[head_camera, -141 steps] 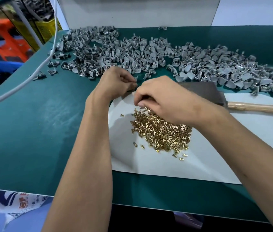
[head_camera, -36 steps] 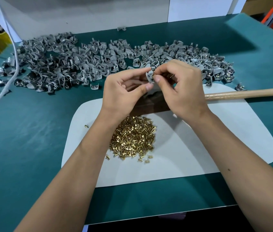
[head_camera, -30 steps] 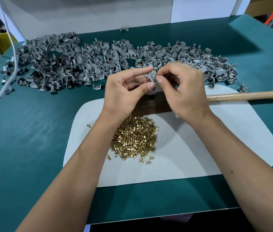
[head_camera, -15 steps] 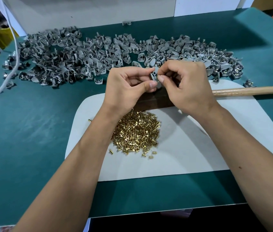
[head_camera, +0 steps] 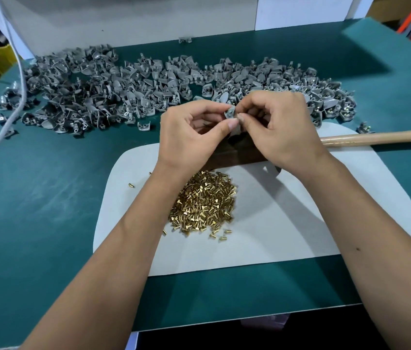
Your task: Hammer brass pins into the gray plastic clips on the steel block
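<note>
Fingertips of the left hand [head_camera: 189, 132] and right hand [head_camera: 279, 130] meet just above frame centre, pinching one gray clip [head_camera: 230, 114] between them over the dark steel block [head_camera: 227, 155]. The brass pins [head_camera: 205, 202] lie heaped on the white sheet [head_camera: 287, 218] below centre. Loose clips [head_camera: 113, 87] spread across the upper frame, and a wooden hammer handle [head_camera: 381, 138] reaches to the right edge.
</note>
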Demonstrator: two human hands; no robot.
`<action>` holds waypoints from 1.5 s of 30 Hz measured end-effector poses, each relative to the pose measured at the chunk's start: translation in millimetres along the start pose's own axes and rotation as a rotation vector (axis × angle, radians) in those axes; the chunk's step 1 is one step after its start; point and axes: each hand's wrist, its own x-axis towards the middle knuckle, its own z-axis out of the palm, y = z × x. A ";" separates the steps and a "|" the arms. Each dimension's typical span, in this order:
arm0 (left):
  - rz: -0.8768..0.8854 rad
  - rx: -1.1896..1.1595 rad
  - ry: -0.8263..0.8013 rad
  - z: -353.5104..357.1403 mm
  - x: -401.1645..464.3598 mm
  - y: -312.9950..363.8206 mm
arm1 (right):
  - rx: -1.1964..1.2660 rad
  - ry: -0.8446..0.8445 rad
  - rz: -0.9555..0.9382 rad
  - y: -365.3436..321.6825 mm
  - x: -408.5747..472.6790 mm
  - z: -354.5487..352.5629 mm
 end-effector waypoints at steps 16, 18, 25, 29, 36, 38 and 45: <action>-0.133 0.188 -0.034 3.4 0.1 -4.8 | -0.416 -0.541 0.334 50.3 -4.3 -62.0; -0.134 0.181 -0.036 2.8 -0.2 -3.6 | -0.426 -0.536 0.303 51.1 -4.2 -61.6; -0.194 0.119 -0.064 2.2 1.1 -4.0 | -0.380 -0.455 0.302 42.9 6.7 -79.2; -0.222 0.098 -0.066 1.5 2.1 -3.0 | -0.200 -0.232 0.225 16.0 13.3 -70.8; -0.238 0.085 -0.055 3.5 1.6 -0.5 | -0.271 -0.198 0.098 -13.7 10.1 -53.6; -0.248 0.089 -0.053 3.7 1.9 -0.5 | -0.236 -0.034 0.093 -15.0 7.0 -51.4; -0.242 0.048 -0.053 3.1 2.2 -4.6 | -0.449 -0.243 0.087 -22.7 12.0 -37.6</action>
